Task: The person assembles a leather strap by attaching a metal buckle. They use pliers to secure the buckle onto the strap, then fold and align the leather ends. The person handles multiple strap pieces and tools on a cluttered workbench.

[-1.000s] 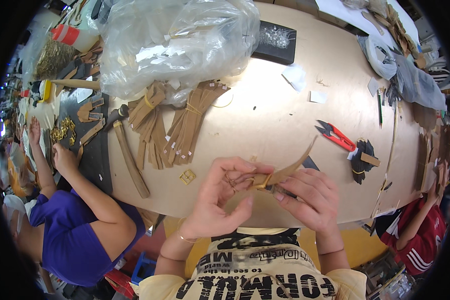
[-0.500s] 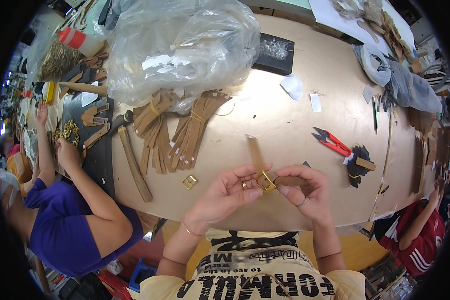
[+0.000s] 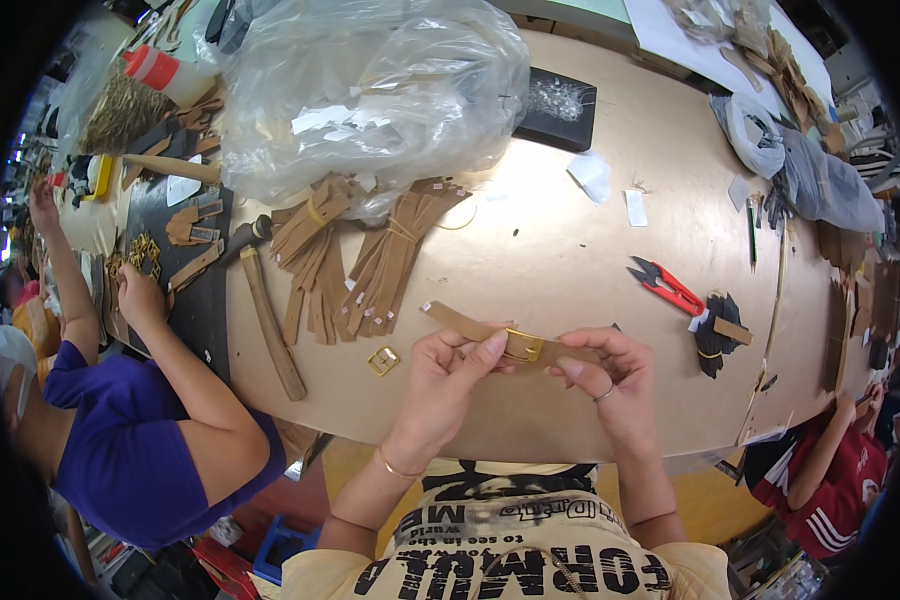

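Note:
A brown strap (image 3: 455, 319) is stretched between my two hands above the near part of the table, with a gold buckle (image 3: 523, 346) on it. My left hand (image 3: 442, 385) pinches the strap just left of the buckle, thumb on top, and a length with a small white tag sticks out to the upper left. On the other side, my right hand (image 3: 615, 375) grips the strap between thumb and fingers, which partly cover it. A second gold buckle (image 3: 382, 361) lies loose on the table, left of my left hand.
Bundled brown straps (image 3: 385, 262) and a hammer (image 3: 273, 325) lie to the left, a big clear plastic bag (image 3: 370, 95) behind. Red-handled snips (image 3: 670, 287) and a dark strap bundle (image 3: 712, 335) are at right. A person in purple (image 3: 160, 445) works close on my left.
The strap has swung from pointing away from me to lying sideways through the buckle, now flatter between my hands. My left fingers have shifted their hold, and the right hand stays close by.

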A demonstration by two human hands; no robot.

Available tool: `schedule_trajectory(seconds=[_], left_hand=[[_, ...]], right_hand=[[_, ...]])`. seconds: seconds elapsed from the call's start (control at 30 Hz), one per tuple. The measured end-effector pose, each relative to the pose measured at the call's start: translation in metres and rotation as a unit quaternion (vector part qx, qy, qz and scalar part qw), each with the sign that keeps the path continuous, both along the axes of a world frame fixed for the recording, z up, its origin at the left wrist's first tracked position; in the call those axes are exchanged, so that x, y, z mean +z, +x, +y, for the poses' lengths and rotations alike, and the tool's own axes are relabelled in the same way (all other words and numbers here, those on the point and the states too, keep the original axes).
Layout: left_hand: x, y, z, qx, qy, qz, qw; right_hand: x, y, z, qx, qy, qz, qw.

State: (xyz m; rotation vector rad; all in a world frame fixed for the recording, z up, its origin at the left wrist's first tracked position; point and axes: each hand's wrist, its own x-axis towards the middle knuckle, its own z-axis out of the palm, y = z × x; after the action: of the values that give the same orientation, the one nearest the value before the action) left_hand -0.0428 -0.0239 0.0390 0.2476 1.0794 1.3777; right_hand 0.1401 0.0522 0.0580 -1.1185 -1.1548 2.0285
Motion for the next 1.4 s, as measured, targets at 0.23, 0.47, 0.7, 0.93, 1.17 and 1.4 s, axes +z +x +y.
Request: schedule_trajectory(seconds=[0.23, 0.47, 0.7, 0.93, 1.17, 1.4], left_hand=[[0.009, -0.003, 0.005, -0.023, -0.005, -0.041, 0.999], [0.013, 0.004, 0.007, 0.003, 0.015, 0.169, 0.985], [0.011, 0.013, 0.008, 0.112, 0.083, 0.002, 0.990], [0.013, 0.011, 0.006, 0.059, 0.112, -0.010, 0.992], [0.013, 0.013, 0.006, 0.050, 0.135, 0.002, 0.990], [0.014, 0.009, 0.006, 0.047, 0.158, -0.040, 0.985]], right_hand=[[0.001, -0.001, 0.007, 0.025, 0.024, -0.046, 0.998], [-0.001, -0.018, 0.005, -0.068, 0.444, -0.254, 0.857], [0.006, -0.037, 0.002, 0.003, 0.529, -0.206, 0.823], [0.006, -0.043, 0.009, -0.045, 0.546, -0.182, 0.817], [0.007, -0.039, 0.006, -0.068, 0.571, -0.179, 0.798], [0.006, -0.039, 0.003, -0.075, 0.597, -0.141, 0.786]])
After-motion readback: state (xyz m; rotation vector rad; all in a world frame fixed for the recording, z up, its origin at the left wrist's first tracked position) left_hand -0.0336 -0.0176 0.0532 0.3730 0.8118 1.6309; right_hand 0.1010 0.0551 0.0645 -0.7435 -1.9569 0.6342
